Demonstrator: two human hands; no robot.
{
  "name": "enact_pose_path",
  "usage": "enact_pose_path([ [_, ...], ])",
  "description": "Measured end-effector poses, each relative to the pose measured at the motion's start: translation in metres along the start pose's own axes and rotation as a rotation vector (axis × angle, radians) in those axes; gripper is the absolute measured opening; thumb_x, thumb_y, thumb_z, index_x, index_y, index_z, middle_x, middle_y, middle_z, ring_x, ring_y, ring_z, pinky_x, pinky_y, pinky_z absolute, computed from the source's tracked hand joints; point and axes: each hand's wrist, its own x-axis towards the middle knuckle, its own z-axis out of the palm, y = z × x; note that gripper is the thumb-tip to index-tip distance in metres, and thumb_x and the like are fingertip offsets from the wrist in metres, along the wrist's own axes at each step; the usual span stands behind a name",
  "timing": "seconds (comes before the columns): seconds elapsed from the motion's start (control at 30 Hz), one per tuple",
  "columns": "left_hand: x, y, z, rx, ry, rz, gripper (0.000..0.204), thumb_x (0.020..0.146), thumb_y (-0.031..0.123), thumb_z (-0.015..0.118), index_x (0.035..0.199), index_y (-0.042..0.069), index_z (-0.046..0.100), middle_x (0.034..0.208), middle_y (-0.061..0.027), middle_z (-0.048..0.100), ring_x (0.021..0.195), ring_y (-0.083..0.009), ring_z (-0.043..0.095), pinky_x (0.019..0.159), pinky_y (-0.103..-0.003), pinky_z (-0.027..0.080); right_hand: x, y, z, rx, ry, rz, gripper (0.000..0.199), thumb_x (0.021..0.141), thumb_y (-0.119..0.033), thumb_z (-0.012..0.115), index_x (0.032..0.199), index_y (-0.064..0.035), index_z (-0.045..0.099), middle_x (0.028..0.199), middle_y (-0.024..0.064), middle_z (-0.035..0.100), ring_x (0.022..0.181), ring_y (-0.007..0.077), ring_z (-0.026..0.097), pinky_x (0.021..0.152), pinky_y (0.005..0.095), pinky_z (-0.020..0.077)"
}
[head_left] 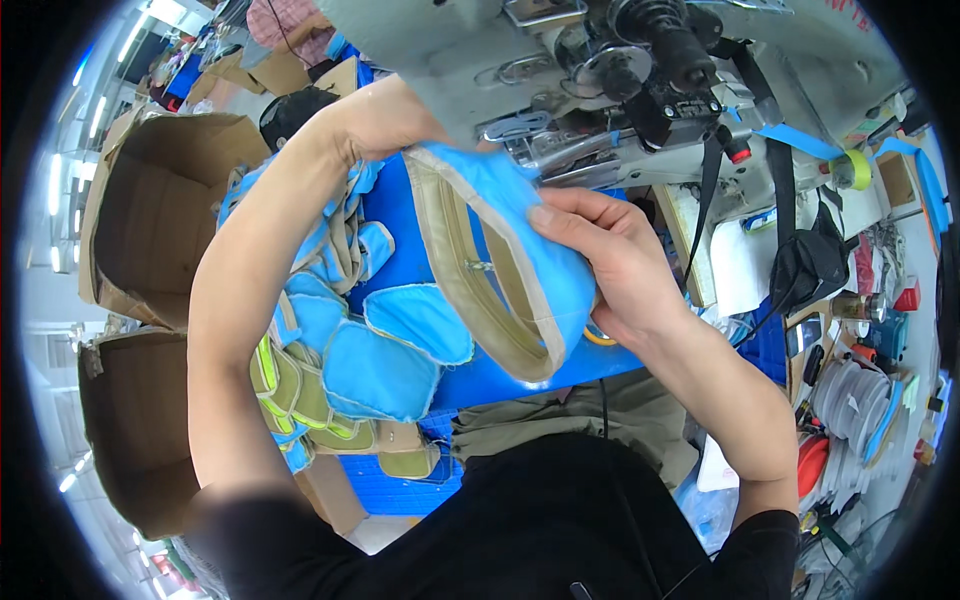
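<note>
While my right hand [610, 260] pinches the blue piece [520, 240] below the machine [640, 70], my hidden left hand's hold is unclear, so its tan binding [470, 290] might slip askew.

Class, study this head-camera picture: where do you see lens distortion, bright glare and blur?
Head view: fisheye bends the cardboard boxes near the black rim; ceiling lights glare white at upper left; the left forearm's lower part is blurred, while the blue fabric piece in both hands stays sharp.
</note>
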Motion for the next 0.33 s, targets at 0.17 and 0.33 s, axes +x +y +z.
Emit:
enact_pose_path([
  [0.17, 0.013, -0.004, -0.011, -0.475, 0.051, -0.055, 0.056, 0.09, 0.022, 0.082, 0.141, 0.008, 0.062, 0.133, -0.0106, 0.068, 0.118, -0.0207, 0.062, 0.107, -0.036, 0.048, 0.002, 0.005, 0.003, 0.055, 0.089, -0.067, 0.023, 0.095, -0.013, 0.076, 0.114, 0.0009, 0.073, 0.101, 0.0085, 0.076, 0.086, 0.0123, 0.072, 0.078, 0.0269, 0.0591],
  [0.33, 0.017, -0.06, -0.037, -1.322, 0.127, -0.113, 0.052, 0.097, 0.024, 0.074, 0.143, 0.008, 0.057, 0.141, -0.0091, 0.062, 0.127, -0.0221, 0.059, 0.115, -0.036, 0.042, 0.004, 0.009, 0.016, 0.137, 0.17, -0.128, 0.025, 0.093, -0.012, 0.079, 0.11, 0.0043, 0.072, 0.095, 0.0086, 0.075, 0.082, 0.0104, 0.069, 0.074, 0.0249, 0.0557],
])
